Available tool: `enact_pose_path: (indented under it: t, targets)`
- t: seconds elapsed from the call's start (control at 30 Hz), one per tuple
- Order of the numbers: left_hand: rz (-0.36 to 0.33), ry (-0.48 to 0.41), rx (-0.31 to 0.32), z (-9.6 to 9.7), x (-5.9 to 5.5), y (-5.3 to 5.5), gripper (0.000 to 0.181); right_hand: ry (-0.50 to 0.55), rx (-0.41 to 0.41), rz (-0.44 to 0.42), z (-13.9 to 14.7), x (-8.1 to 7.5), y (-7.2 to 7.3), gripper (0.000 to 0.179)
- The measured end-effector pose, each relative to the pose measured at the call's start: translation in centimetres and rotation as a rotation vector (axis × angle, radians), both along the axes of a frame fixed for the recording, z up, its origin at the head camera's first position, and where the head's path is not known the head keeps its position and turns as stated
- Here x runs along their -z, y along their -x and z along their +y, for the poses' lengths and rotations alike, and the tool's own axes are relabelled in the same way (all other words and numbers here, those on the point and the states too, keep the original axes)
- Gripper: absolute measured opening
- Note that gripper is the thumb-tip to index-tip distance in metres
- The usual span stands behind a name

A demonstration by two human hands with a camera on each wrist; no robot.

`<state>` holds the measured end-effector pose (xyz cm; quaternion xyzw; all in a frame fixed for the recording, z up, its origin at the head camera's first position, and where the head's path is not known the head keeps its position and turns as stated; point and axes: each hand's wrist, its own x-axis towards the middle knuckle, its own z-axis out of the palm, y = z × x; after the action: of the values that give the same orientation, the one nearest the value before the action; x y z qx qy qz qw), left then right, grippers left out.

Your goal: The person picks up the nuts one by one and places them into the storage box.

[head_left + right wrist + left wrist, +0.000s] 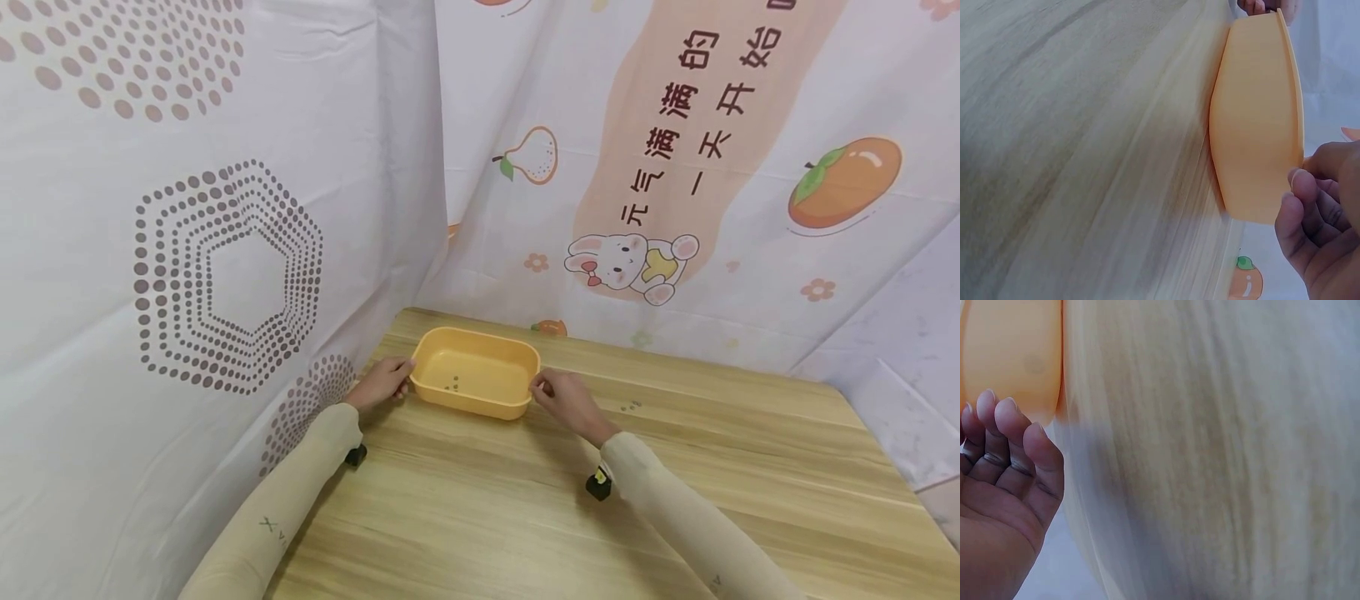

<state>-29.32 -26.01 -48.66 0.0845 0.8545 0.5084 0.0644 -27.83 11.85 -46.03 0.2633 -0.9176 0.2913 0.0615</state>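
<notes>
A shallow yellow-orange plastic basin (480, 369) with rounded corners sits low at the far side of the wooden table. At its left end my left hand (384, 382) grips the rim, with the fingers curled up under it in the left wrist view (1007, 462). The right hand (566, 400) pinches the rim at the opposite end between thumb and forefinger. From the right wrist, the basin's long outer wall (1257, 119) shows, its bottom edge right at the tabletop. Several tiny dark specks (453, 385) show on the basin's floor.
More tiny dark specks (632, 407) lie on the wooden table (465, 508) right of the basin. A white curtain with dotted hexagons (360, 208) hangs close by the left arm. Behind the table hangs a printed cloth (495, 242) with fruit and a rabbit.
</notes>
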Motion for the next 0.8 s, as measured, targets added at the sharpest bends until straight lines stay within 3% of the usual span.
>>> enact_pose_path:
  t: [0.5, 0.8]
  targets:
    - [-0.011, 0.0, -0.002, 0.2, -0.1, -0.1, 0.036, 0.011, -0.016, 0.0, 0.5, 0.3, 0.2, 0.007]
    - [-0.022, -0.001, -0.026, 0.2, 0.0, 0.0, 0.036, -0.007, 0.035, -0.05, 1.3, 0.4, 0.4, 0.006]
